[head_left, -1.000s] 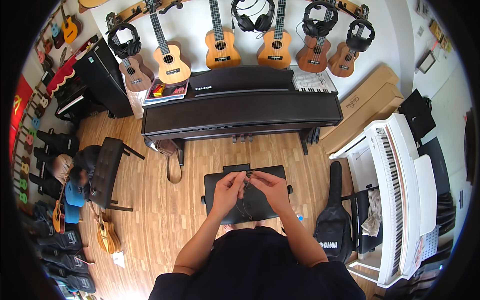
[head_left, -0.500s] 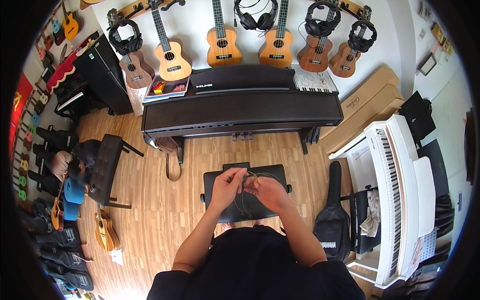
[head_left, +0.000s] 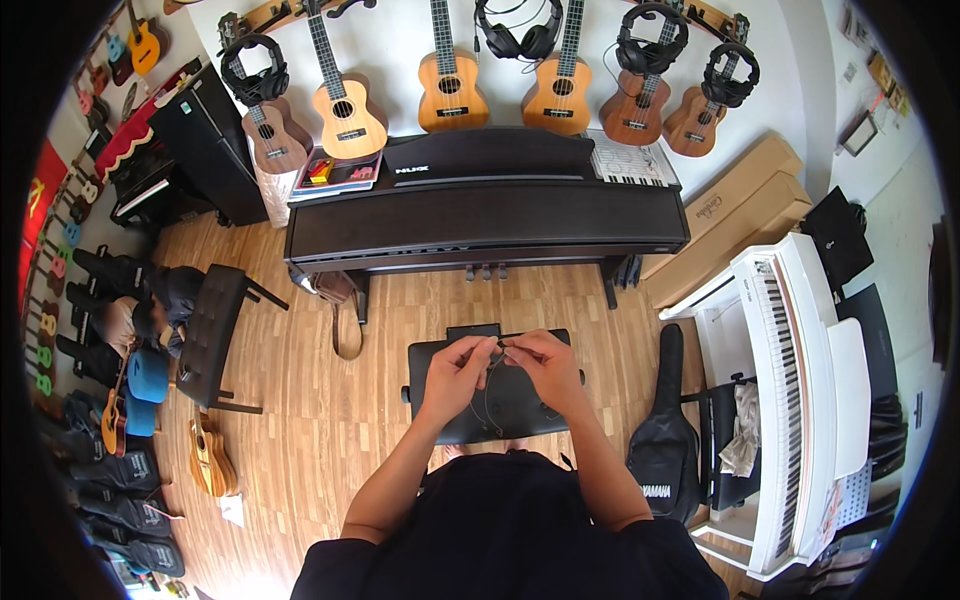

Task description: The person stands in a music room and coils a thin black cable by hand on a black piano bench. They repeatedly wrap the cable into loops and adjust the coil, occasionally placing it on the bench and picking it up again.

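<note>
Above the black padded bench point(head_left: 440, 425), my left hand point(head_left: 458, 378) and my right hand point(head_left: 543, 370) meet with their fingertips nearly touching. Each is closed in a pinch on a thin, wire-like string point(head_left: 487, 405). A loose loop of the string hangs below the fingers against the dark seat. The ends of the string are too fine to make out between the fingertips.
A dark digital piano point(head_left: 480, 215) stands ahead, ukuleles point(head_left: 452, 95) and headphones hanging above it. At right are a white piano point(head_left: 790, 400) and a black instrument bag point(head_left: 665, 440). At left, a person point(head_left: 150, 320) is near a dark bench point(head_left: 215, 340) and a guitar point(head_left: 210, 460).
My right hand has turned and its fingers have drawn together, meeting the left fingertips. The string's upper loop beside the right hand no longer shows. My left hand stays about where it was.
</note>
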A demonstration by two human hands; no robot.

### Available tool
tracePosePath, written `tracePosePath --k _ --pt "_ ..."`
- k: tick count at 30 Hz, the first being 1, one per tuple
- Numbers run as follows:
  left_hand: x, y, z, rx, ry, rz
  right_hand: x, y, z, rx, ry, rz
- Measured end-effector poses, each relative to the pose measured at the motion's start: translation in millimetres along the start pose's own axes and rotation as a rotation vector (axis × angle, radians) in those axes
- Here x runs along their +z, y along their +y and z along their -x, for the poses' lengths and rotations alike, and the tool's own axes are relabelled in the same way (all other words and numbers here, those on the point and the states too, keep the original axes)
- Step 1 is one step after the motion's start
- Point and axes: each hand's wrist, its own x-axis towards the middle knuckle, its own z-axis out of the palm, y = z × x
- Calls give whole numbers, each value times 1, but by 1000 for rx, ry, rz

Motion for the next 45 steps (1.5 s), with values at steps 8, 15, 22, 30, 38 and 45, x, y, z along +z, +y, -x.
tracePosePath --k 8,15,22,30,38,45 --pt "0 -9 -2 -93 57 212 4 -3 -1 352 -54 -573" --pt "-8 -9 -8 -28 80 95 10 13 -4 387 -137 -777" --pt "-15 -13 -6 -21 137 107 19 16 -10 395 -190 -824" --pt "-29 -25 -1 -60 149 94 24 29 -20 368 -144 -448" --pt "-52 -56 8 240 321 -646 29 66 -34 384 -288 -179" --pt "-94 -166 32 -203 637 -420 43 145 -21 369 -272 21"
